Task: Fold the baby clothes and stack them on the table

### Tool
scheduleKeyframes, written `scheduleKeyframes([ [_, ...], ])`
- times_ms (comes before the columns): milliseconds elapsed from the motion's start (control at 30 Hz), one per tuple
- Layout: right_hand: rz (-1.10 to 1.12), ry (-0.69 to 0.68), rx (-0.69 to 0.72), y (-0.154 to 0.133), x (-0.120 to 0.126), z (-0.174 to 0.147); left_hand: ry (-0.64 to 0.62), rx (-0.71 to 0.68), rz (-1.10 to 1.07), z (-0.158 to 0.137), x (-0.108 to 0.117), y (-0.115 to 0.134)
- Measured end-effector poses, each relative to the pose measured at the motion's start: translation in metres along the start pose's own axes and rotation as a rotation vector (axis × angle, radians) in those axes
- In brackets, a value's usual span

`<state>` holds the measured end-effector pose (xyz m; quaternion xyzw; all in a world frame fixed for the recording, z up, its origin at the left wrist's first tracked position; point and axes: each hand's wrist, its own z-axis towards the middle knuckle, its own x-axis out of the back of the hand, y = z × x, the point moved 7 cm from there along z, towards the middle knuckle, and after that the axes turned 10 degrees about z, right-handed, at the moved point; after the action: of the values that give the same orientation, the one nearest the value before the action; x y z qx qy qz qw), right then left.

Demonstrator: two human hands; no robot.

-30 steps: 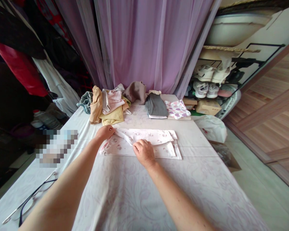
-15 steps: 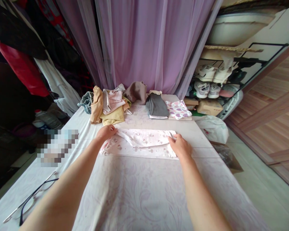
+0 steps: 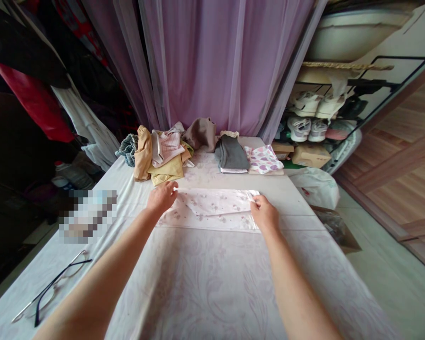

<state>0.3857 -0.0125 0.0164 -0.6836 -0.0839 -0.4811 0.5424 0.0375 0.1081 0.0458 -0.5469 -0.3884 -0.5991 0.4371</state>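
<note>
A pale pink garment [image 3: 212,205] with a small print lies on the cloth-covered table, folded into a long strip; whether it is a pair of trousers I cannot tell. My left hand [image 3: 162,196] is closed at its far left corner, thumb and fingers pinching the edge and covering that end. At the opposite end, my right hand [image 3: 265,212] grips the white edge between thumb and fingers. One layer lies over the other, its slanting edge running across the middle of the strip.
Behind the garment sit a heap of clothes [image 3: 166,160], a folded dark grey garment [image 3: 232,153] and a heart-print cloth [image 3: 265,159]. Glasses [image 3: 53,285] lie at the table's left. A purple curtain [image 3: 205,61] hangs behind. Shoes [image 3: 306,127] stand on a rack at right.
My left hand has moved right and slightly away from me along the garment's far edge. The garment's left end looks drawn in. My right hand stays at the right end.
</note>
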Motion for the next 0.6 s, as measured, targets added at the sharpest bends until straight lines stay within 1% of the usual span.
scheduleKeyframes([
  [67, -0.012, 0.050, 0.041, 0.001, 0.002, -0.001, 0.025, -0.217, -0.078, -0.004, -0.002, 0.018],
  [100, -0.025, 0.091, 0.073, -0.003, 0.004, -0.003, 0.025, -0.291, -0.108, -0.006, -0.004, 0.022],
  [133, -0.042, 0.134, 0.109, -0.009, 0.007, -0.007, 0.024, -0.328, -0.130, -0.007, -0.006, 0.022],
  [167, -0.058, 0.172, 0.153, -0.018, 0.009, -0.013, 0.028, -0.333, -0.143, -0.007, -0.009, 0.019],
  [233, -0.072, 0.201, 0.271, -0.043, 0.005, -0.029, 0.043, -0.295, -0.155, -0.006, -0.013, 0.008],
  [267, -0.063, 0.174, 0.348, -0.058, -0.003, -0.040, 0.050, -0.269, -0.161, -0.004, -0.014, 0.002],
  [333, -0.039, 0.060, 0.497, -0.087, -0.027, -0.062, 0.058, -0.201, -0.180, -0.002, -0.016, -0.012],
  [400, -0.037, -0.064, 0.594, -0.109, -0.055, -0.082, 0.052, -0.105, -0.198, 0.000, -0.018, -0.025],
  [500, -0.099, -0.153, 0.641, -0.124, -0.085, -0.099, -0.001, 0.016, -0.196, 0.002, -0.021, -0.038],
  [600, -0.153, -0.160, 0.670, -0.127, -0.096, -0.101, -0.058, 0.047, -0.185, 0.004, -0.021, -0.040],
])
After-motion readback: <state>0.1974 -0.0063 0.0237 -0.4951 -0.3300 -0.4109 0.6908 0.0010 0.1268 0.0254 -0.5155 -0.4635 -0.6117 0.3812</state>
